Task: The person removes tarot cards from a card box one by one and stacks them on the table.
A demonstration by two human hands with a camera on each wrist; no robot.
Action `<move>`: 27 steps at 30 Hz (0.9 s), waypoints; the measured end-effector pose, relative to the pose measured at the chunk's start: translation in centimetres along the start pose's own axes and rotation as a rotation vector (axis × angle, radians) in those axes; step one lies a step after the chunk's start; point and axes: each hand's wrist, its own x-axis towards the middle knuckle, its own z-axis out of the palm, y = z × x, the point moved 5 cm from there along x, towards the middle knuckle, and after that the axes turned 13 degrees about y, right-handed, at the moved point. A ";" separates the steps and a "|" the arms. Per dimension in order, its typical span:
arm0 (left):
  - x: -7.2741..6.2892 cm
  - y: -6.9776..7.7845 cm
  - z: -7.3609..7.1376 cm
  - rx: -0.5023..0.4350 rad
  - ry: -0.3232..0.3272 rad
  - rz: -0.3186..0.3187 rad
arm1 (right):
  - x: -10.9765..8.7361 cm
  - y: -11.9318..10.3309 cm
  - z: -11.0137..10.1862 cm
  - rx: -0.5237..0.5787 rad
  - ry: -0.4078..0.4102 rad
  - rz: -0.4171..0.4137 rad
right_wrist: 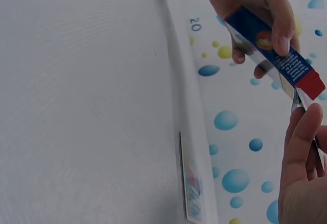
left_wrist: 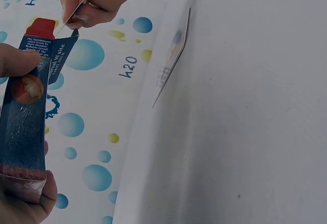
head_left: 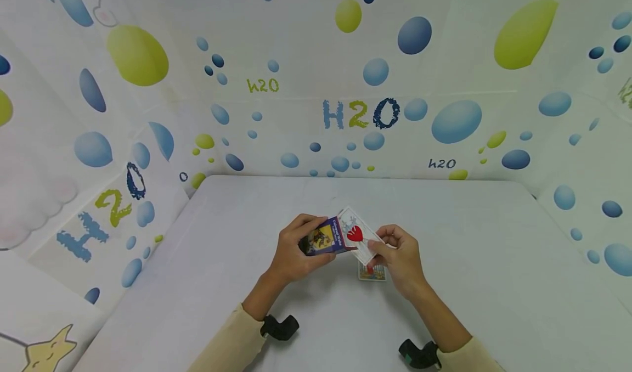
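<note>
My left hand grips a blue tarot card box, its thumb and fingers on opposite sides. The red-lined flap stands open at the end towards the other hand. A white tarot card with a red heart lies at that open end, partly overlapped by the box's edge; how far it sits inside cannot be told. My right hand pinches the card's right edge between thumb and fingers. Below them on the table lies another tarot card, seen edge-on and slightly bent in the left wrist view; whether it is one card is unclear.
The white table spreads out on all sides. A white backdrop with blue and green bubbles rises behind and at the sides. Black wrist cameras are strapped on both arms, over or beside the cream sleeves.
</note>
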 end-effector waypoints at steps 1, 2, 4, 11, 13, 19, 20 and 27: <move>0.0 0.0 0.0 0.000 -0.005 -0.005 | 0.0 -0.1 0.1 -0.005 -0.006 -0.007; 0.1 0.0 -0.1 0.002 -0.010 -0.009 | -0.1 -0.2 0.1 -0.013 -0.017 -0.016; 0.1 0.0 -0.1 0.007 -0.024 -0.013 | -0.2 -0.4 0.2 -0.039 -0.044 -0.045; 0.3 0.1 -0.2 0.007 -0.070 0.015 | -0.5 -1.0 0.3 -0.128 -0.153 -0.186; 0.3 0.0 -0.2 0.005 -0.077 0.020 | -0.5 -0.9 0.3 -0.158 -0.166 -0.209; 0.4 0.1 -0.2 -0.007 -0.111 0.025 | -0.7 -1.0 0.3 -0.229 -0.195 -0.237; 0.4 0.2 -0.2 -0.012 -0.119 0.021 | -0.7 -1.1 0.3 -0.241 -0.200 -0.242; 0.3 0.0 0.0 -0.028 -0.169 -0.002 | -0.7 -1.3 0.3 -0.343 -0.208 -0.302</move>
